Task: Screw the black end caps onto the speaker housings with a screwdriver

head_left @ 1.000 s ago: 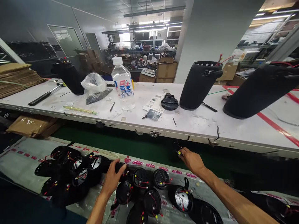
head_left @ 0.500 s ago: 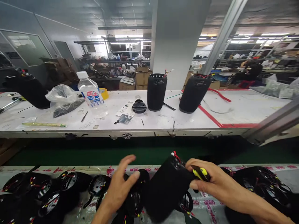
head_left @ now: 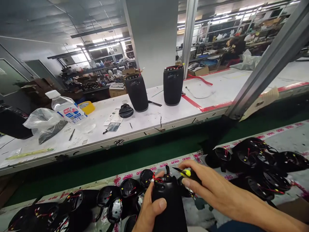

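the left hand (head_left: pixel 150 211) grips the black cylinder (head_left: pixel 171 204), the right hand (head_left: pixel 209 183) a pointed tool (head_left: pixel 187 173) beside it; a slip could nick the red wires (head_left: pixel 158 180) atop it.

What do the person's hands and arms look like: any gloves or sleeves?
The bare, ungloved left hand, partly hidden, and bare, ungloved right hand show no rings. The bare, tapering right forearm shows no sleeve, watch or bracelet; the left forearm is out of frame.

Glare at far windows (head_left: pixel 80 58), shadow beneath white bench (head_left: pixel 147 120), background clutter (head_left: pixel 94 77) seemingly soft.
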Demonstrator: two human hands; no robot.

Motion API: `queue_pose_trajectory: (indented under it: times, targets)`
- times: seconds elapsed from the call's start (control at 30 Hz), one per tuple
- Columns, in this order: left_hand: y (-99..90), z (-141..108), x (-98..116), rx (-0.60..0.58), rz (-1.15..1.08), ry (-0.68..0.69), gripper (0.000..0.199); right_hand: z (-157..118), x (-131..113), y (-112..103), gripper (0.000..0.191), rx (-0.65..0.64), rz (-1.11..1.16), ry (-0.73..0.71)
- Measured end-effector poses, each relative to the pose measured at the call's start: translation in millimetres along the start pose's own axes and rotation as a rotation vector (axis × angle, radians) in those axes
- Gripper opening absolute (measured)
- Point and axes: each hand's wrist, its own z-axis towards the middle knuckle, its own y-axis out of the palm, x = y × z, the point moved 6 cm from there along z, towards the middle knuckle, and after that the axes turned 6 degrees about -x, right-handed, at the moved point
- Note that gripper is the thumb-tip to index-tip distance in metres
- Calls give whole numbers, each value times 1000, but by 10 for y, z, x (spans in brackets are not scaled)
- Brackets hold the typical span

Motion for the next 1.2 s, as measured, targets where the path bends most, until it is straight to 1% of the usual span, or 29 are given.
queue_pose_trajectory:
  times: [0.07, 0.2, 0.33, 0.37, 0.43, 0.5, 0.6, 0.7, 0.8, 0.93, 0.97, 1.03, 1.2]
  targets:
    - [7, -35, -9, 26, 37, -9, 89, -87, -33, 38, 45, 4, -98, -30]
    - [-35, -49, -2, 63, 172, -2, 93, -160, -197, 113, 28, -14, -271, -129]
    - [-52, -66, -35, 38, 192, 0, 91, -167, -376, 202, 7, -39, -533, -266]
    - [-46, -74, -47, 29, 186, -10, 91, -165, -400, 231, 5, -53, -605, -290]
    - [-35, -87, -51, 29, 198, -25, 92, -159, -426, 282, 10, -79, -715, -325]
    - [-26, -93, -26, 42, 236, -24, 94, -152, -436, 306, 14, -88, -774, -348]
    - [-18, -88, 18, 55, 328, -27, 96, -152, -464, 289, 20, -55, -835, -399]
    - [-41, -92, 59, 114, 448, -23, 97, -169, -485, 274, 28, -57, -900, -437]
    - [-22, -118, 103, 161, 565, -3, 96, -203, -473, 288, 34, -64, -947, -434]
    - [55, -176, 157, 228, 723, 2, 94, -273, -443, 346, 39, 36, -1001, -455]
    - [73, -189, 169, 249, 750, 9, 92, -288, -430, 363, 39, 61, -1012, -458]
    - [99, -205, 180, 283, 775, 26, 88, -306, -394, 405, 37, 68, -1032, -459]
    - [118, -208, 157, 304, 791, 38, 84, -296, -332, 466, 31, 0, -1031, -451]
